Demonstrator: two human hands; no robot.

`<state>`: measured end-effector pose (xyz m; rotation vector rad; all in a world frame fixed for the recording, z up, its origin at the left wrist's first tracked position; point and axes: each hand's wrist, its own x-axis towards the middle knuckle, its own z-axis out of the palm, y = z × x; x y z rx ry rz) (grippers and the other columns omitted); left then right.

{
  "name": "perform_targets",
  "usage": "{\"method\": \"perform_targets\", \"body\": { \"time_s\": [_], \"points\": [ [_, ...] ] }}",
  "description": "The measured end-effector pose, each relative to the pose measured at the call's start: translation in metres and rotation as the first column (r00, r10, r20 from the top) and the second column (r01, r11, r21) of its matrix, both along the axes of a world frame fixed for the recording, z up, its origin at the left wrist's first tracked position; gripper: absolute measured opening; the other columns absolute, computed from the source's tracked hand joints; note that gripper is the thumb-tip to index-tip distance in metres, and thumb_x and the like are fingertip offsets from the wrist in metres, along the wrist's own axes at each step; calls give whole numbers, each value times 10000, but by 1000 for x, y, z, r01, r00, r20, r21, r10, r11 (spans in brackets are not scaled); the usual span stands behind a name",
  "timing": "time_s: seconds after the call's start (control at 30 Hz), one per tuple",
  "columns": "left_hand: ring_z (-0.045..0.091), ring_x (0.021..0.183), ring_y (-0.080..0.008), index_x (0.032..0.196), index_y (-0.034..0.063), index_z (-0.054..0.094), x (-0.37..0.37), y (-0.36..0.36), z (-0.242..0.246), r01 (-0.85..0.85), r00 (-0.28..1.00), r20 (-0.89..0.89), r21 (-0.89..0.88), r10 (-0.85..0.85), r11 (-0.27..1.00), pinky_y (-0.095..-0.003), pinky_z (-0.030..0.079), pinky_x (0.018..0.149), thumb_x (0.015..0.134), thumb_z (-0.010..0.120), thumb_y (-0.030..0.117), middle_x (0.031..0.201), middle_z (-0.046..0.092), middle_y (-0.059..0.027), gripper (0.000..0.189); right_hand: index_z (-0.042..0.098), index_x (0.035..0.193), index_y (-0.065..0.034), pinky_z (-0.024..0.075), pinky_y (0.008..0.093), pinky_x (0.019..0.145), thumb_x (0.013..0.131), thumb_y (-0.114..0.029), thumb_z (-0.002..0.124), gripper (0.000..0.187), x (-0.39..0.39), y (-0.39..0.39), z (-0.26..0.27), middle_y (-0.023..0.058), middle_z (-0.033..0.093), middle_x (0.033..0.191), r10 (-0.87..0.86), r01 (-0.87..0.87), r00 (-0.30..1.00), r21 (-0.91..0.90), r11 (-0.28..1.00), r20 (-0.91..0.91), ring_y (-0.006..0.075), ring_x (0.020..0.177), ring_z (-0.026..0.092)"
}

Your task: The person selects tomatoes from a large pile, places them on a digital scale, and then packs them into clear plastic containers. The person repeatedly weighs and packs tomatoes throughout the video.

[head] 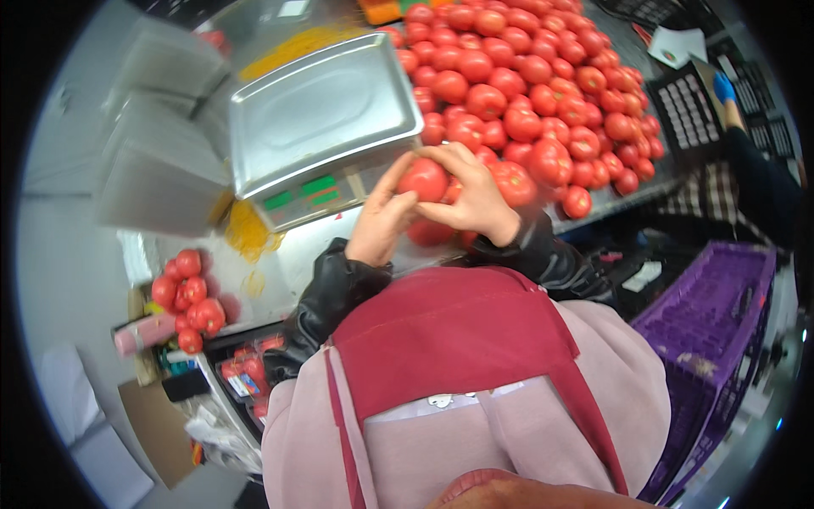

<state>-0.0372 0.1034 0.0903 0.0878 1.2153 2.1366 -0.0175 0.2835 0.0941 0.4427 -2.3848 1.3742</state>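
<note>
A red tomato (423, 180) sits between my two hands, in front of the scale. My left hand (380, 223) curves around its left side, the thumb against its lower edge. From the right, my right hand (474, 191) holds it with fingers over the top and the thumb below. Directly beneath my hands are more tomatoes (430, 231), partly covered by fingers and sleeves. Just beyond is a weighing scale (324, 108) with a bare steel platter and green displays. A large heap of loose tomatoes (509, 83) spreads beyond my right hand.
Stacked clear plastic trays (162, 165) stand left of the scale, near yellow rubber bands (248, 232). A small tomato group (189, 296) lies at the table's left edge. A purple crate (706, 312) stands at right. Another person's blue-gloved hand (724, 87) is near a black crate (689, 108).
</note>
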Motion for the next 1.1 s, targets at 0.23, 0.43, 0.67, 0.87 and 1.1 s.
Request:
{"method": "perform_targets", "body": {
  "time_s": [0.23, 0.43, 0.67, 0.87, 1.1],
  "points": [
    [597, 1148, -219, 1489, 88, 401, 11, -68, -46, -113, 990, 77, -74, 118, 991, -377, 550, 881, 969, 556, 218, 1335, 550, -113, 557, 560, 1285, 26, 506, 360, 895, 788, -99, 762, 551, 10, -28, -12, 173, 619, 1167, 149, -169, 965, 75, 983, 218, 294, 1032, 627],
    [626, 1002, -171, 1344, 1, 544, 13, -255, -69, -806, 579, -338, -376, 742, 457, -300, 514, 886, 907, 635, 163, 1189, 638, -85, 474, 621, 1170, 20, 509, 316, 793, 843, -83, 695, 351, 22, -28, -19, 141, 640, 1015, 266, -324, 866, 70, 944, 423, 252, 895, 641],
    [552, 1126, -331, 1323, 29, 522, 13, -545, -154, -752, 292, -951, -165, -98, -639, -429, 434, 991, 790, 681, 142, 1253, 563, -193, 568, 635, 1170, 2, 540, 402, 792, 874, -234, 670, 380, 27, -54, -35, 193, 659, 1043, 355, -457, 820, 140, 878, 449, 321, 901, 671],
    [454, 1322, -431, 1424, -44, 451, -8, -509, -95, -306, 798, -590, -573, 124, -761, -467, 344, 1130, 821, 705, 342, 1429, 476, -281, 760, 674, 1083, -18, 548, 402, 749, 852, -215, 677, 304, 6, -3, 6, 161, 690, 934, 39, -180, 915, 320, 930, 402, 344, 850, 677],
    [499, 1283, -283, 1396, -47, 471, -20, -299, -47, -933, 357, -867, -347, 349, 93, -374, 366, 1096, 937, 609, 129, 1396, 524, -190, 511, 654, 1135, 11, 547, 397, 840, 862, -224, 681, 362, -101, 183, -18, 203, 690, 1014, -578, 510, 816, 452, 732, 16, 340, 965, 682]
  ]
}}
